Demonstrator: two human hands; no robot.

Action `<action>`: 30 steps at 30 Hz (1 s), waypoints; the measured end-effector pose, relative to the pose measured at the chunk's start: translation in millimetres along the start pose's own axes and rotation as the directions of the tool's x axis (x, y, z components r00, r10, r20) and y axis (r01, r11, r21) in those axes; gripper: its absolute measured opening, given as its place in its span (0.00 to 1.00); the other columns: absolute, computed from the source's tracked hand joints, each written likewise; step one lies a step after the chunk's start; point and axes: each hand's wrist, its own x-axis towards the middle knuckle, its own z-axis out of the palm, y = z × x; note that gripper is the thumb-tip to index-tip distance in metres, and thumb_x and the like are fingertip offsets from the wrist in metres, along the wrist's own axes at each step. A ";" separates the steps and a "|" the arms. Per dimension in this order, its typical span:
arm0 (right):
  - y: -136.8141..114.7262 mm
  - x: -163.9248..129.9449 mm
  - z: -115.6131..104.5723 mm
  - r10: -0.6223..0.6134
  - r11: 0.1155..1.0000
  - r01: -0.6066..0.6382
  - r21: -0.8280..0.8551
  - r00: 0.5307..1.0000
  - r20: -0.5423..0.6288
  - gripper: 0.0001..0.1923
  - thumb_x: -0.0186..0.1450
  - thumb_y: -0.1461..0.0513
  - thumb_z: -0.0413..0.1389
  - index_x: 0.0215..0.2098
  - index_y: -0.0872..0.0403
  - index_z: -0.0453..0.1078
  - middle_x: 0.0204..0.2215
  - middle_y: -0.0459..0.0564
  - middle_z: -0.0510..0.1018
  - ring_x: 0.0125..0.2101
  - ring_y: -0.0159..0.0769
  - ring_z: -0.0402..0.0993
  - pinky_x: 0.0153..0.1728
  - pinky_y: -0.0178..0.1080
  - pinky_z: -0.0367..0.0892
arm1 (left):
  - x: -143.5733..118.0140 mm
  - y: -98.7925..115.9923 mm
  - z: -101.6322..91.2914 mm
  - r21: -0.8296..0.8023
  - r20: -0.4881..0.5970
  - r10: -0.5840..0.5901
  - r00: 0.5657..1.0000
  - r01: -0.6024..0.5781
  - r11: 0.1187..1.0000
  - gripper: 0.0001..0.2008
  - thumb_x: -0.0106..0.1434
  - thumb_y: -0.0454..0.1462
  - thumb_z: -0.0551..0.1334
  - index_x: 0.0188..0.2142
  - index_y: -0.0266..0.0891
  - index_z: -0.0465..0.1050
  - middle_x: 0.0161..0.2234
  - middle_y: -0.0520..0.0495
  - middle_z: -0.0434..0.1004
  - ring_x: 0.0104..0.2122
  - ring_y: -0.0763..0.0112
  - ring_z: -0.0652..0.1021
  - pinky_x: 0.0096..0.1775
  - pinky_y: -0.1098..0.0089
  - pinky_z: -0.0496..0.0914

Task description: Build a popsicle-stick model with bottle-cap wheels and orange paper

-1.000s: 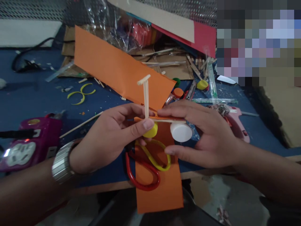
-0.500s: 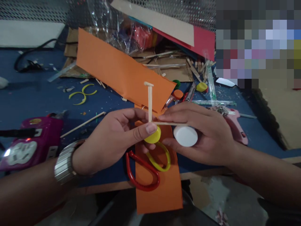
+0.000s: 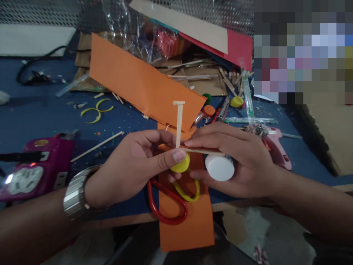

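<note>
Between my hands is a small model of wooden sticks with bottle caps for wheels. One stick (image 3: 179, 123) rises from it, with a short crosspiece (image 3: 179, 103) on top. A yellow cap (image 3: 181, 163) sits at its left end and a white cap (image 3: 220, 168) at its right. My left hand (image 3: 140, 158) is closed on the left end, thumb over the yellow cap's upper edge. My right hand (image 3: 239, 158) grips the right end, fingers along the flat stick and thumb below. Under them, scissors with a red handle loop (image 3: 168, 220) and a yellow one lie on an orange paper strip (image 3: 187, 237).
A purple power strip (image 3: 52, 147) is at left, with a loose stick (image 3: 96, 147) near it. A pink glue gun (image 3: 278, 149) lies beyond my right hand. Orange card (image 3: 138, 79), a cutter (image 3: 223, 109), yellow curved strips (image 3: 96, 111) and cardboard (image 3: 325, 140) lie around the blue table.
The stick model has shifted slightly down and right, and its right end has tipped lower. Both hands keep their grip on it.
</note>
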 end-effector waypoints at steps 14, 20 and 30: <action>1.7 -1.0 1.0 -0.012 0.998 0.011 0.065 1.000 0.010 0.24 0.68 0.57 0.70 0.59 0.57 0.79 0.49 0.58 0.84 0.48 0.42 0.83 0.48 0.44 0.82 | 1.2 2.7 4.9 -0.020 -0.023 -0.025 0.999 0.024 0.999 0.16 0.54 0.37 0.84 0.36 0.36 0.82 0.26 0.50 0.84 0.23 0.74 0.82 0.27 0.80 0.79; 0.5 -1.6 0.0 -0.041 0.999 0.041 0.027 0.999 0.007 0.24 0.67 0.59 0.71 0.59 0.57 0.78 0.50 0.59 0.84 0.49 0.44 0.84 0.48 0.45 0.83 | 1.0 1.1 4.2 -0.047 -0.024 -0.031 0.999 0.029 0.998 0.17 0.53 0.36 0.84 0.37 0.36 0.82 0.27 0.50 0.84 0.23 0.74 0.82 0.26 0.80 0.79; -3.5 1.8 0.0 0.019 0.997 -0.022 0.071 0.999 0.039 0.23 0.67 0.57 0.71 0.57 0.56 0.77 0.49 0.55 0.85 0.50 0.41 0.83 0.52 0.41 0.80 | 0.3 1.4 2.8 -0.025 -0.001 -0.030 1.000 0.030 0.999 0.17 0.55 0.39 0.83 0.38 0.35 0.82 0.27 0.49 0.86 0.24 0.75 0.83 0.28 0.81 0.80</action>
